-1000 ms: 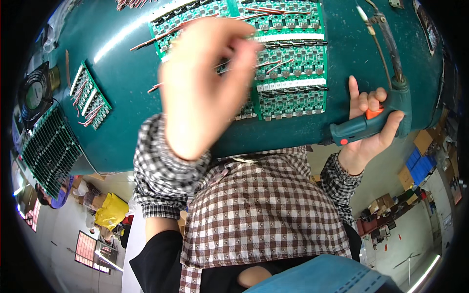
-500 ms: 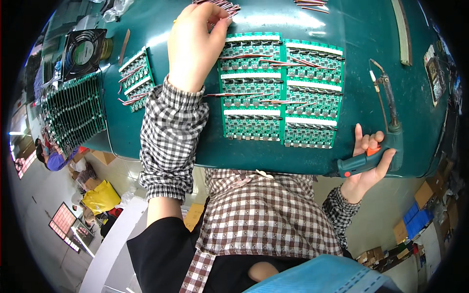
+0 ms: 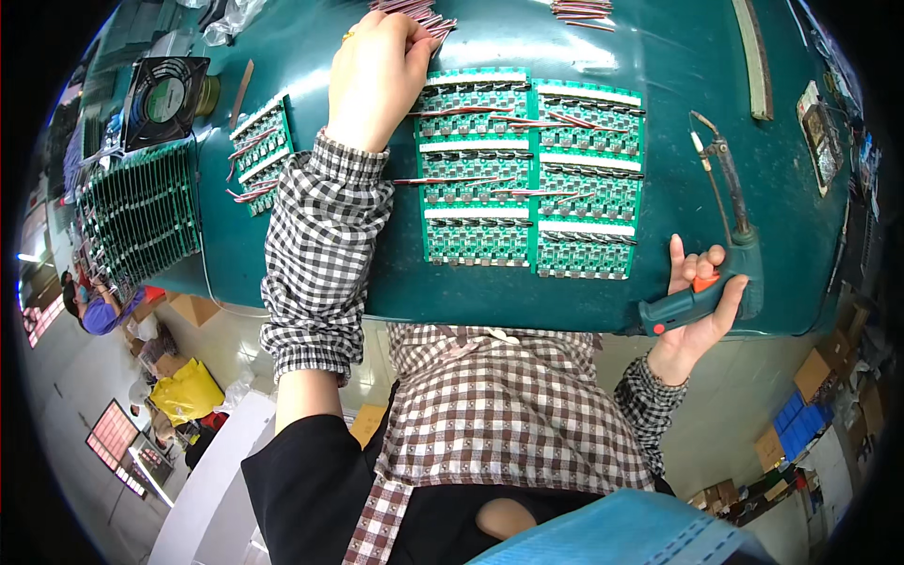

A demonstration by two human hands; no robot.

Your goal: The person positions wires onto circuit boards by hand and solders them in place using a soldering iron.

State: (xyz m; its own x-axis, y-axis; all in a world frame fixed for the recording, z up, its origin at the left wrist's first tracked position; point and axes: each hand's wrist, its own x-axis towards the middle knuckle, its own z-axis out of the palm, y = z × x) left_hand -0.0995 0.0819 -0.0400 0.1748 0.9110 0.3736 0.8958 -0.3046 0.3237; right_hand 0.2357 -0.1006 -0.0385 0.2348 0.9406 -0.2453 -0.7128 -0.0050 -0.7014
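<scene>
My left hand (image 3: 379,80) is at the far edge of the work table, fingers curled in and closed at a pile of red, white and black wires (image 3: 414,13). What sits between the fingertips is hidden. My right hand (image 3: 699,325) is wrapped round the dark green handle of a soldering gun (image 3: 744,273), whose metal tip and solder feed tube point away from me. Between the hands lie two green circuit board panels, a left one (image 3: 477,193) and a right one (image 3: 589,202), side by side. Several short wires (image 3: 461,180) rest across them.
A smaller board panel with wires (image 3: 262,155) lies left of my forearm. Beyond it are a black fan (image 3: 165,102) and a row of stacked boards (image 3: 141,212). A second wire bundle (image 3: 582,11), a long strip (image 3: 753,56) and a worn metal block (image 3: 821,137) lie far right.
The whole view has shifted slightly, so the table things appear a little further left. My left hand stays at the wire pile, and my right hand keeps its hold on the soldering gun.
</scene>
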